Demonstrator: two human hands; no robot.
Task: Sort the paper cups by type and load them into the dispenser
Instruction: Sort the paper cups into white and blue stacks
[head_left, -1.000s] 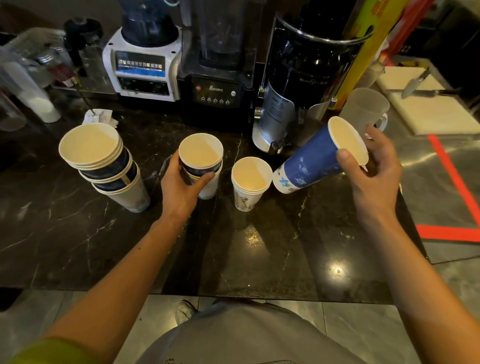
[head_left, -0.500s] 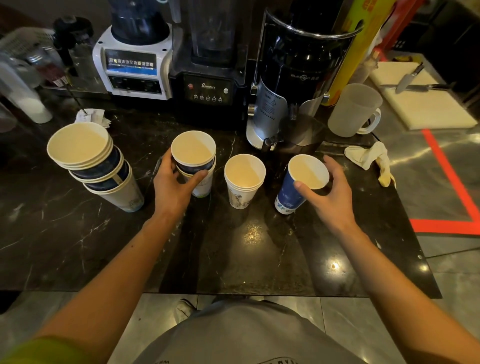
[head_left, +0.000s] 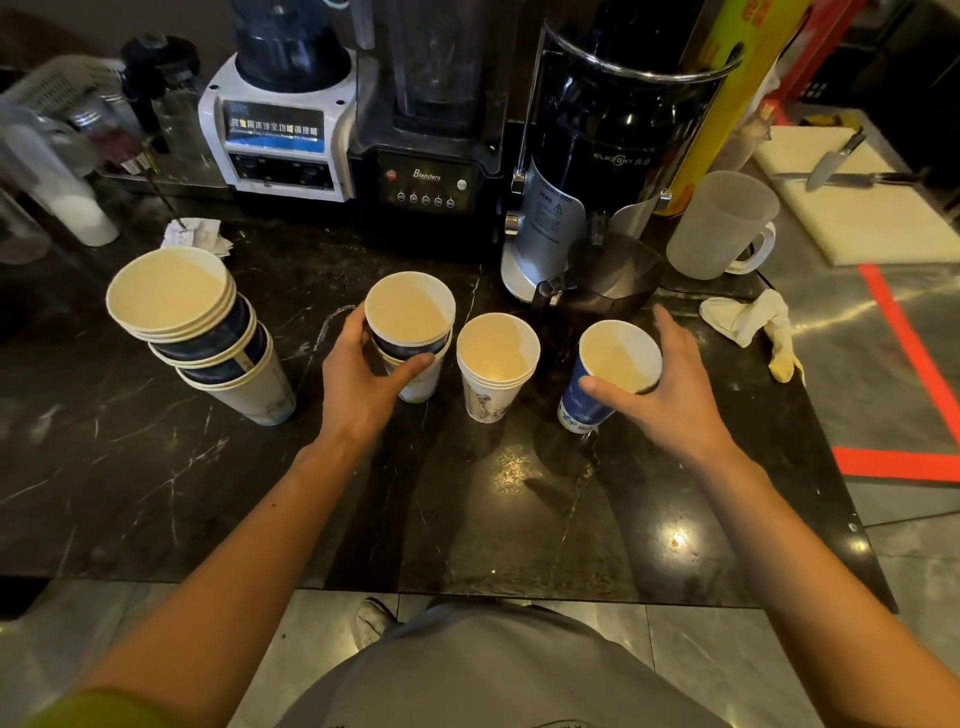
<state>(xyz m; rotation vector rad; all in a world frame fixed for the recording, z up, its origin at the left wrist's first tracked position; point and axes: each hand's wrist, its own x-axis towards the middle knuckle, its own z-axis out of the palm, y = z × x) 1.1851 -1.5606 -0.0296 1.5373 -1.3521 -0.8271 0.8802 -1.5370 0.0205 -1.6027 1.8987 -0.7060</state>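
Note:
Four groups of paper cups stand on the black marble counter (head_left: 156, 493). At the left leans a mixed stack of blue and white cups (head_left: 208, 338). My left hand (head_left: 363, 384) grips a short stack with a dark blue cup nested in a white one (head_left: 410, 332). Right of it stands a stack of white printed cups (head_left: 493, 369), untouched. My right hand (head_left: 670, 395) wraps around a single blue cup (head_left: 608, 379) that stands upright on the counter, thumb on its near side. No dispenser is in view.
Two blenders (head_left: 280, 119) (head_left: 431, 156) and a black grinder (head_left: 608, 156) line the back. A frosted jug (head_left: 722, 228) and a crumpled cloth (head_left: 748, 322) lie to the right, with a cutting board and knife (head_left: 841, 156) beyond. Red tape (head_left: 909, 462) marks the right surface.
My right hand brought the blue cup down from a tilted, raised position and set it upright on the counter, right of the white stack. My left hand stayed on its stack.

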